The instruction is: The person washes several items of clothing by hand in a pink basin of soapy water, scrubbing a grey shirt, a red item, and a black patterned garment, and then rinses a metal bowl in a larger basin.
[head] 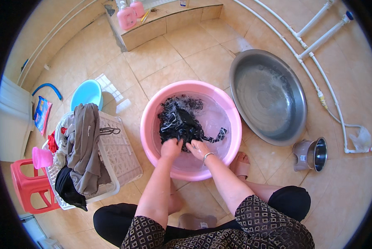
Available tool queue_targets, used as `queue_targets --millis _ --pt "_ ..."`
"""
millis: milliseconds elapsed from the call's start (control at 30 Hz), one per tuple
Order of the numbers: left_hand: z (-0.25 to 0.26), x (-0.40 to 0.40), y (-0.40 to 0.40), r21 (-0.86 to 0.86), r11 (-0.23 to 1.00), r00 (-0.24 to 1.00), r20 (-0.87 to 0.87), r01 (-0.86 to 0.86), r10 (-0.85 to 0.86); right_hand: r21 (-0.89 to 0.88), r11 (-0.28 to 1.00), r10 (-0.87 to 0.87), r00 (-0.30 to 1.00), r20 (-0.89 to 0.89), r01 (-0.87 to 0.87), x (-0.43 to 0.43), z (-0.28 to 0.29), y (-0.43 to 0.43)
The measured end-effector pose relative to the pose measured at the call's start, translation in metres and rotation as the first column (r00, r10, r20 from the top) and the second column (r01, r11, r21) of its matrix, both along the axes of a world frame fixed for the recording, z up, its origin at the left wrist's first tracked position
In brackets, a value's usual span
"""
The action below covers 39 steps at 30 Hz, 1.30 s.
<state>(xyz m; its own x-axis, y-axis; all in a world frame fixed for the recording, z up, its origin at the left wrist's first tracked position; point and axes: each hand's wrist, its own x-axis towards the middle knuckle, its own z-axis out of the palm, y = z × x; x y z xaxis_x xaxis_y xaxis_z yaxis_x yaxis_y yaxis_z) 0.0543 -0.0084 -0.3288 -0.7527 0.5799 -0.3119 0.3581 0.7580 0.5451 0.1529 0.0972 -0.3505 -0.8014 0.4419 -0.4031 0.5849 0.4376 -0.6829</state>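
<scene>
A pink plastic basin [147, 105] stands on the tiled floor before me, holding soapy water and a wet black garment [182, 119] with white markings. My left hand [172, 147] grips the garment's near edge, its fingertips partly hidden in the cloth. Close beside it, my right hand [198, 148], with a silver bangle at the wrist, grips the same garment. One strip of the cloth trails to the right in the water.
A white plastic basket [123, 158] heaped with clothes [88, 140] stands left, near a red stool [21, 183] and a light blue basin [87, 93]. A large metal basin [266, 99] sits right, beyond it a small metal bowl [320, 154]. Pink pump bottles [126, 18] stand on a tiled ledge.
</scene>
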Motion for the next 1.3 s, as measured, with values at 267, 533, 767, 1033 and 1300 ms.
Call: queue_targets --millis 267,533,767,1033,1300 --pt "-0.035 0.013 0.015 -0.394 0.775 0.852 0.394 0.495 -0.345 -0.156 0.899 0.435 0.803 0.406 -0.409 0.019 -0.063 0.025" --pt "0.149 -0.015 0.040 0.032 0.781 0.768 0.161 0.623 -0.620 -0.270 0.910 0.210 0.912 -0.352 -0.314 -0.006 0.101 0.025" --pt "0.168 -0.059 -0.020 0.681 0.652 0.657 0.664 -0.335 -0.356 -0.104 0.978 0.097 0.842 -0.531 -0.178 -0.041 0.264 0.025" --pt "0.082 -0.026 0.014 0.615 0.741 0.844 0.522 -0.270 -0.126 -0.280 0.922 -0.086 0.563 -0.822 -0.267 -0.064 0.416 0.010" --pt "0.123 -0.051 0.005 0.439 0.427 0.550 0.815 -0.790 0.180 -0.317 0.947 -0.202 0.669 -0.715 -0.052 -0.038 0.380 0.048"
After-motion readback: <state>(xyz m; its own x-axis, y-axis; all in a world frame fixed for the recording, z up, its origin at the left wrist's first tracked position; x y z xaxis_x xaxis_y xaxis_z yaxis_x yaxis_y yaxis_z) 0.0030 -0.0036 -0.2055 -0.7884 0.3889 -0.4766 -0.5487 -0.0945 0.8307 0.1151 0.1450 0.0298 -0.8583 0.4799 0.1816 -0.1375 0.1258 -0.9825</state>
